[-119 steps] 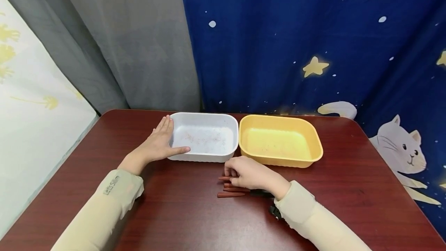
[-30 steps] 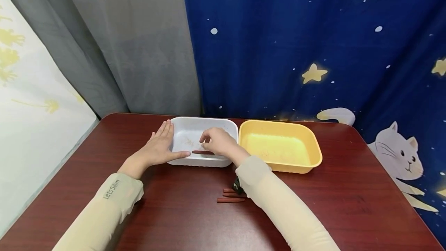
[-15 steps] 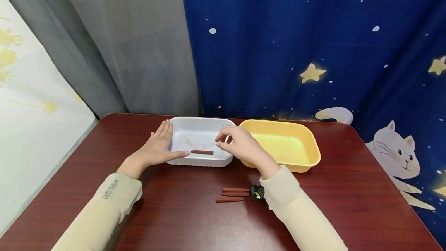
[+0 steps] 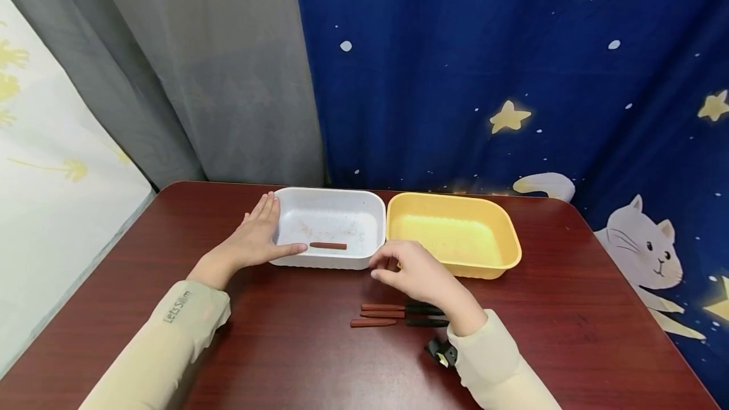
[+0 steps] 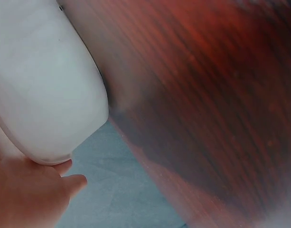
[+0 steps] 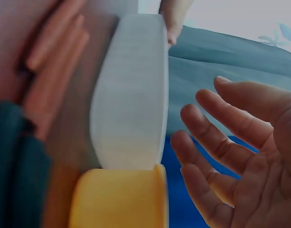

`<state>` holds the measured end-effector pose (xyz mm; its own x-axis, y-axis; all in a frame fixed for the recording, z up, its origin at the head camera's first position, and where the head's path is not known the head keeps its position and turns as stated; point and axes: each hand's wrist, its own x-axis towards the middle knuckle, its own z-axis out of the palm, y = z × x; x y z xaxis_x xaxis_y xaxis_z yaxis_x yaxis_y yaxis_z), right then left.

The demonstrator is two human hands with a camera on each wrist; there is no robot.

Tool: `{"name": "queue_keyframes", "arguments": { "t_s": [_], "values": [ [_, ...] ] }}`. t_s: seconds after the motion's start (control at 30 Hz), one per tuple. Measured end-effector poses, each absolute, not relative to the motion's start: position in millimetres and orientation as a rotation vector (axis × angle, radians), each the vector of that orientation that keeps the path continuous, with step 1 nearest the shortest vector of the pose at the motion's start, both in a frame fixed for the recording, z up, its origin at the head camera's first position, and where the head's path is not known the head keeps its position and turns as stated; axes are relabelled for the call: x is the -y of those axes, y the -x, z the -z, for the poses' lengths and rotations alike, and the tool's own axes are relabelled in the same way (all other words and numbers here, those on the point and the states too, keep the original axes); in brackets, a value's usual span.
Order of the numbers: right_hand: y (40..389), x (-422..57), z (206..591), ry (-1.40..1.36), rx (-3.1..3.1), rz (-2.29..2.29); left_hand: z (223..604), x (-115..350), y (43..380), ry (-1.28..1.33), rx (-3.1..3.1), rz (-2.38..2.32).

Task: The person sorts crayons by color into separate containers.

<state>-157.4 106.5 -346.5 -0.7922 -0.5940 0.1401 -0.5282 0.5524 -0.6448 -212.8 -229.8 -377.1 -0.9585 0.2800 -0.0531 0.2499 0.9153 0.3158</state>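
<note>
My left hand [image 4: 254, 235] rests on the left end of the white bin [image 4: 330, 262], fingers straight along its side and thumb over the front rim. One brown crayon [image 4: 328, 246] lies inside that bin. My right hand [image 4: 418, 273] hovers over the table in front of where the two bins meet, its fingers loosely bent around nothing. Below it lie three brown crayons [image 4: 373, 323], with dark crayons [image 4: 426, 323] to their right, partly hidden by the hand. In the right wrist view the right hand [image 6: 235, 147] has its fingers spread, apart from the bins.
A yellow bin [image 4: 484, 270] stands against the right end of the white one, near the back edge of the dark red table [image 4: 273, 347]. Behind hang a grey curtain [image 4: 239, 81] and a blue curtain [image 4: 410, 81]. A black wrist device [image 4: 441, 352] sits at the right cuff.
The right hand carried a brown crayon from the table into the white bin, let it go, and came back toward the remaining crayons. The left hand has stayed on the bin.
</note>
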Motion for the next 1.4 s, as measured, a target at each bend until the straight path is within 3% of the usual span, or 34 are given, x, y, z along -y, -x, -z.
{"name": "queue_keyframes", "arguments": {
  "t_s": [0.6, 1.4],
  "values": [
    [152, -101, 375, 0.899, -2.581, 0.696, 379, 230, 213, -0.418, -2.978, -0.489],
    [159, -94, 383, 0.973, -2.536, 0.628, 377, 229, 212, -0.423, -2.986, -0.49]
  ]
}}
